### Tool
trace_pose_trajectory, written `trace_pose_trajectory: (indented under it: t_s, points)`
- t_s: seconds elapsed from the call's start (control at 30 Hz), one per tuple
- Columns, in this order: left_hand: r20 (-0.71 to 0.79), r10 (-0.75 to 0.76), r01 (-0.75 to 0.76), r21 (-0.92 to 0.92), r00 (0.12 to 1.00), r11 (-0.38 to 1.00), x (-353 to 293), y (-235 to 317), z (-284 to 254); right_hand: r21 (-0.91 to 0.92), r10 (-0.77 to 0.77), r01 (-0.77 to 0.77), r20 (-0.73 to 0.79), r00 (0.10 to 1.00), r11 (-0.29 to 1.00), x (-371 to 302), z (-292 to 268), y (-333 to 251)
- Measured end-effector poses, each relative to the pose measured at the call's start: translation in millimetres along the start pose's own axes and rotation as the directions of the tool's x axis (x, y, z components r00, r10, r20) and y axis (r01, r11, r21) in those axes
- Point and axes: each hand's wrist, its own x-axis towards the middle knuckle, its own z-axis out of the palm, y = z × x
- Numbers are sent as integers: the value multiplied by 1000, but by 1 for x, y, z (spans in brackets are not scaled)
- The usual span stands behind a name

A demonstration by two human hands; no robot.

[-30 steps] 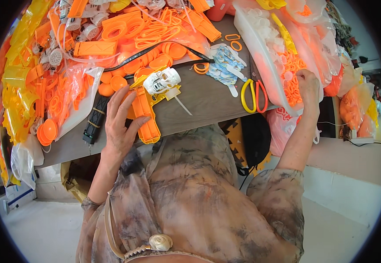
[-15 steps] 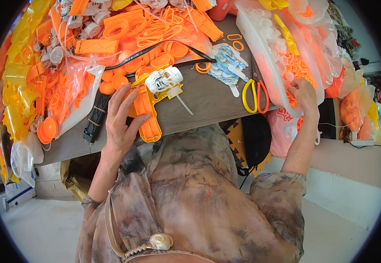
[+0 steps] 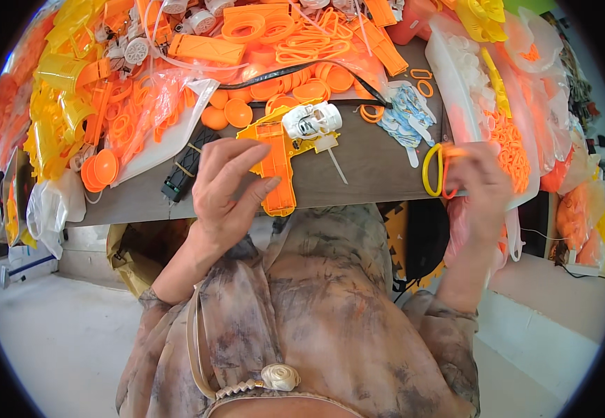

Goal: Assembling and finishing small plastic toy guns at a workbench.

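Note:
My left hand (image 3: 229,188) is open, its fingers apart and curved, at the left edge of a yellow-and-orange toy gun body (image 3: 275,171). Its fingertips overlap the orange grip in view; I cannot tell whether they touch it. Across the gun's upper end lies a white cylindrical mechanism (image 3: 312,122), and a pale strip (image 3: 339,166) sticks out below it. My right hand (image 3: 482,177), smeared by motion, is over the table's right front edge beside scissors with yellow and red handles (image 3: 430,172). A small orange piece (image 3: 461,150) shows blurred at its pinched fingertips.
A white bin (image 3: 453,97) of small orange rings and clear parts stands at the right. Orange and yellow plastic parts (image 3: 208,49) heap along the back and left. Blue-patterned stickers (image 3: 407,117) and a black rubber-banded bundle (image 3: 179,174) lie on the dark table (image 3: 379,174).
My right hand has come out of the bin and moved left toward the scissors, with a small orange piece at its fingertips. The whole view has shifted; my left hand stays beside the toy gun body.

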Motion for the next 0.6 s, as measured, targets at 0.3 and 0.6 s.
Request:
trace_pose_trajectory:
  t_s: [0.3,0.6]
  points:
    - [357,-385,513,-406,851,756,15,21,9,431,272,-433,386,882,791,-27,133,19]
    - [429,-482,645,-485,764,591,1,10,9,-252,-457,575,401,794,778,-49,138,32]
